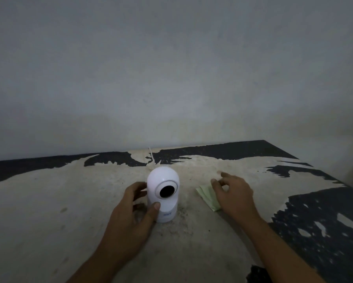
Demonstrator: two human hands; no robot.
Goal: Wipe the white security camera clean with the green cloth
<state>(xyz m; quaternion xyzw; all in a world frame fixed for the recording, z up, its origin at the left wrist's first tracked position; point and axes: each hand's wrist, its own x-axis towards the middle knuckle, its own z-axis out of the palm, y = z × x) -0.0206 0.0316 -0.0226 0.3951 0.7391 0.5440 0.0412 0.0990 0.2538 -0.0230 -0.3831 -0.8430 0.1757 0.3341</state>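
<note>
Right hand (231, 193), fingers spread, sits on the green cloth (207, 198) just right of the white security camera (163, 194); left hand (134, 213) clamps the camera's base.

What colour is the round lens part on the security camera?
Black, set in the white security camera; the head view shows it.

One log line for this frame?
left hand gripping white domed security camera | right hand over folded green cloth | wiping not started

Small blue lettering on the white security camera (163, 194) base, too blurred to read
</note>
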